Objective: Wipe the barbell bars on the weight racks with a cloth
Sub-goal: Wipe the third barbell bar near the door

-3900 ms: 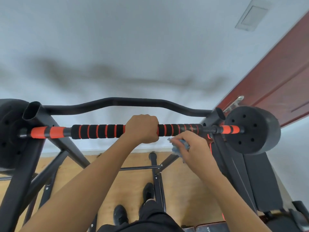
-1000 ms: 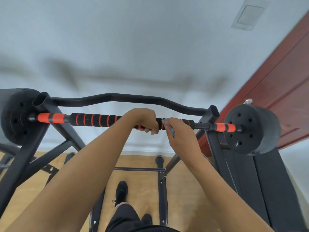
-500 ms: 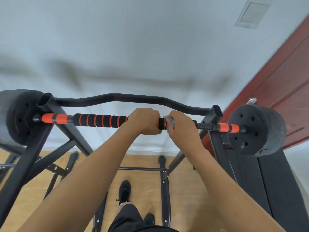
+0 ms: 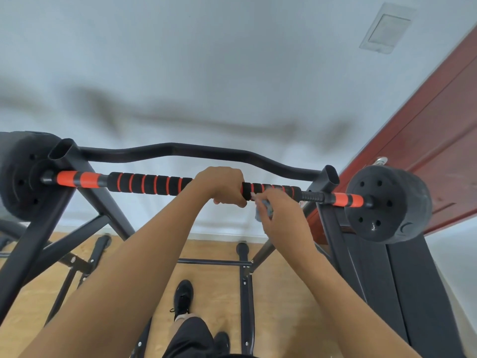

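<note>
On the rack [image 4: 33,236], grips the bar [image 4: 149,183] at mid-length with the left hand [image 4: 222,186] curled round it and pinches the cloth [image 4: 262,211] just beside it with the right hand [image 4: 282,218].

The barbell bar [image 4: 149,183] is covered along its middle in black ribbed foam, matt and soft-looking, banded with orange rings. Its end sleeves [image 4: 347,199] are finished in smooth orange and black plastic with a slight gloss. The weight plates [image 4: 389,202] are coated in matt, faintly grainy black. The rack [image 4: 33,244] is made of black painted metal tube with a dull sheen. The cloth [image 4: 265,210] is a soft blue-grey fabric. The floor [image 4: 284,293] is laid in pale wood grain, and the door [image 4: 438,140] is finished in smooth reddish-brown wood.
</note>
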### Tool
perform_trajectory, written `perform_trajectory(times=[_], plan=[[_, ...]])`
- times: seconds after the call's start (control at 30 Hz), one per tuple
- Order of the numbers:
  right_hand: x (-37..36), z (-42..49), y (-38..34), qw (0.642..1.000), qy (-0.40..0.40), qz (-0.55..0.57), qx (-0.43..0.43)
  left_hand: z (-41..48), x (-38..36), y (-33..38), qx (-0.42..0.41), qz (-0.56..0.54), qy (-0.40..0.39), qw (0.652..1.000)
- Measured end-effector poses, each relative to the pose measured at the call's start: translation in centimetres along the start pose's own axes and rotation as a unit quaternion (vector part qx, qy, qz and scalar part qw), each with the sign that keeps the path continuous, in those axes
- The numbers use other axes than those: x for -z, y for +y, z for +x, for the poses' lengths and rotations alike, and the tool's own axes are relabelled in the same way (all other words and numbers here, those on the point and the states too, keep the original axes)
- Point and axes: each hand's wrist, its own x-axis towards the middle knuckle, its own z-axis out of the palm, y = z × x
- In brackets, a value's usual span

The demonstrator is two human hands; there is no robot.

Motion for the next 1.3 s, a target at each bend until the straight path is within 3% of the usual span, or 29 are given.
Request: perform_trajectory(times=[0.1,0.4,0.6,0.97,1.17,1.3], plan=[[0.4,3.3,-0.2,1.0,0.025,-0.004,-0.005,-0.1,0.0,0.1,-0.001,-0.006,-0.008,1.0],[-0.9,2.3,-0.1,0.999,-0.016,-0.039,0.026,0.0,0.1,0.1,0.001,-0.014,-0.019,1.0],[-0.6,6.0,-1.5,0.994,-0.029,-0.1,-0.015,-0.3,0.3,0.2,0.002,-0.011,-0.018,1.0],[-0.8,3.9,-1.4,0.996,-0.034,-0.077,-0.023,0.0,0.2,0.1,0.002,-0.025,-0.017,1.0],[0.0,8.5,-1.7,0.981,-0.057,-0.183,-0.029,-0.1,0.3,-0.1,0.007,-0.022,-0.021,1.0],[0.6,8.6,-1.3,0.977,-0.068,-0.198,-0.028,0.0,0.3,-0.4,0.007,-0.029,-0.03,0.999]])
